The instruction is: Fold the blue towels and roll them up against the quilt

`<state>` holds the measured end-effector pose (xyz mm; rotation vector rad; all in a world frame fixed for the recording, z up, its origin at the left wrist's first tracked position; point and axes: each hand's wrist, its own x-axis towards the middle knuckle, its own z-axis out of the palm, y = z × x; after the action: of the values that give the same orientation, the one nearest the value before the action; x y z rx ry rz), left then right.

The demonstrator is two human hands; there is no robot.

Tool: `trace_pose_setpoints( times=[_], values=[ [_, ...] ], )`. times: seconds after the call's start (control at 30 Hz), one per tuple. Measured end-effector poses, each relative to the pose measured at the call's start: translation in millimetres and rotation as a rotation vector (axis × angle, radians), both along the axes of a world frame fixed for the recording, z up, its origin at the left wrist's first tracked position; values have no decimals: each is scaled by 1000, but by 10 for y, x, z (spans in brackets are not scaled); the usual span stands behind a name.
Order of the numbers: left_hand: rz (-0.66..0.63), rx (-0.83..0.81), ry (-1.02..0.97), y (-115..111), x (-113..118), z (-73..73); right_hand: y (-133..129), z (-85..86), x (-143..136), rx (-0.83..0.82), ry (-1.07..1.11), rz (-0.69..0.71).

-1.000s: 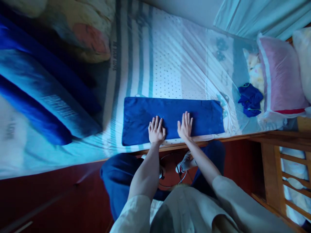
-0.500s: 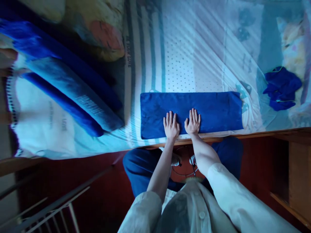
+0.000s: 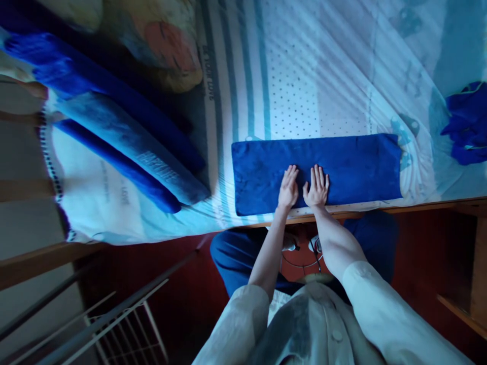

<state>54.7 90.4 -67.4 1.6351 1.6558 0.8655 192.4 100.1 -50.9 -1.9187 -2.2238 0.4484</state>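
A blue cloth [image 3: 353, 167], folded into a long flat rectangle like a towel, lies along the near edge of the bed. On its near half rests my left hand [image 3: 288, 190], fingers stretched and held together, the hand turned slightly onto its outer side. My right hand [image 3: 317, 190] lies palm down just beside it, fingers straight and a little apart, thumb pointing toward the left hand. Neither hand grips the cloth; both touch its top.
Rolled or folded blue cloths [image 3: 125, 147] lie slanted at the left, one with pale lettering. Behind them is a printed pillow [image 3: 171, 50]. A crumpled blue cloth [image 3: 470, 124] sits at the right. The patterned sheet [image 3: 297, 91] has creases. A white metal rack [image 3: 129, 329] stands below left.
The camera view has turned left, so everything appears shifted right. My left hand has slid slightly right along the cloth and its fingers have come together. The cloth stays folded.
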Motion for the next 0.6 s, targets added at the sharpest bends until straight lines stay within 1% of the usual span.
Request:
trace_pose_setpoints(
  times=[0.1, 0.17, 0.27, 0.33, 0.4, 0.47, 0.53, 0.57, 0.6],
  values=[
    [164, -28, 80, -122, -517, 9, -4, 56, -23, 25, 0, 2],
    [259, -45, 135, -200, -807, 31, -2, 61, -25, 29, -3, 3],
    [355, -74, 199, -301, -1134, 72, -1, 38, -19, 28, -1, 4],
    [396, -96, 217, -352, -1279, 98, -1, 23, -19, 24, 3, 3],
    [431, -114, 236, -381, -1349, 127, -3, 18, -22, 21, 9, -1],
    [467, -123, 278, -372, -1316, 165, -4, 19, -26, 20, 19, -4],
    [468, -115, 321, -312, -1149, 212, -7, 17, -27, 19, 31, -7],
    [438, -106, 329, -261, -1009, 236, -8, 11, -26, 19, 37, -8],
    [380, -95, 323, -197, -835, 256, -9, 0, -24, 17, 43, -8]
  ],
)
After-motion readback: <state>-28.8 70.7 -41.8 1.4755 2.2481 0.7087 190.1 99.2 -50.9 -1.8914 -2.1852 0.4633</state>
